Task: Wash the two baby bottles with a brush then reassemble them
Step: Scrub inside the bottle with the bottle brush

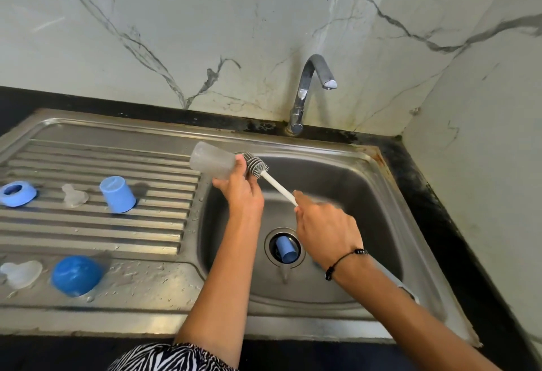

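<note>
You were in the scrubbing step. Your left hand [239, 191] had its fingers clamped round the mouth end of the cloudy, clear plastic bottle body [212, 160], held on its side above the left rim of the stainless steel sink [390, 194], base pointing away to the left. Your right hand [325, 224] had its fingers closed on the white handle of the grey-bristled bottle brush [258, 166] — the bristle head sat just outside the bottle mouth, right beside your left fingertips, not inside the body.

Beyond your left fingers, on the ribbed draining board, lay the loose parts: a blue screw ring [17, 194], a clear silicone teat [74, 194], a blue cap [118, 194] standing mouth down, and nearer you a second clear teat [22, 273] and a round blue dome-shaped piece [76, 275]. Below your right fingers, another blue cap [286, 249] lay in the drain opening. The chrome tap [308, 92] showed no water running.

By my reading the wash was well short of done, and no reassembly had begun. The next move called for lining the brush head up with the bottle mouth and pushing it in straight — holding the wet body firm so it would not twist or slip.
</note>
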`<state>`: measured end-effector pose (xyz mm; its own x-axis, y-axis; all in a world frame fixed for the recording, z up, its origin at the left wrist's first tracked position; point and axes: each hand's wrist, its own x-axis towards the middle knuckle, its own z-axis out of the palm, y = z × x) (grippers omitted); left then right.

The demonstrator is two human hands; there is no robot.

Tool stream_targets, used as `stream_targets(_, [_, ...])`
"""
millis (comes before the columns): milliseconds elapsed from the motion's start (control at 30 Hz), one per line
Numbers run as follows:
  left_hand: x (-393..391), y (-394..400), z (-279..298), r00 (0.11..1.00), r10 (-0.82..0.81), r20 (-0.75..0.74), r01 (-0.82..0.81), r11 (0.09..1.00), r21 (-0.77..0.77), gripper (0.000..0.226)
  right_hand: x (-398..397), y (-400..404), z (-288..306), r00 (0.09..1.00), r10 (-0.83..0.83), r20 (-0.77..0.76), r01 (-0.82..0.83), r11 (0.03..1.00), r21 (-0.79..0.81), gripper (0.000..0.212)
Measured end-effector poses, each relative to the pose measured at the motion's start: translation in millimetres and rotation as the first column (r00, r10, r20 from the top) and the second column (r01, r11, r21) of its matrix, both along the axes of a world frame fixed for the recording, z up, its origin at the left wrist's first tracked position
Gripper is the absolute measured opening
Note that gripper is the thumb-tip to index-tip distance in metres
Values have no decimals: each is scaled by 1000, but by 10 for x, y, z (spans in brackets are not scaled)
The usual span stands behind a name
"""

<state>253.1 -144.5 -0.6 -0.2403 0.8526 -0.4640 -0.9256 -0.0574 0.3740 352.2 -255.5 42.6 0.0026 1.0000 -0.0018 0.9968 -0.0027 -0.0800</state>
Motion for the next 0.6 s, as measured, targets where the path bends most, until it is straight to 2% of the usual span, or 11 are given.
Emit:
stream_targets(100, [3,-6,-43,1000,-20,19,19,999,43,83,-57,-33,-35,1000,-5,-10,5,1000,-18,36])
stream_targets(233, [-12,31,-75,995,-102,3,99,973,206,60,-24,133,30,999,-48,-2,48,998,33,22])
stream_targets(333, [-5,0,-33,982,-187,-11,183,949,258,37,-16,226,109,998,-65,-28,66,997,39,21])
stream_targets(433, [-28,-18,-3,973,-232,-17,229,940,254,9,-22,220,144,997,-59,-50,62,997,53,21])
stream_targets(600, [-120,14,-82,979,-162,-126,181,970,160,3,-49,0,91,997,-36,-65,37,999,14,21])
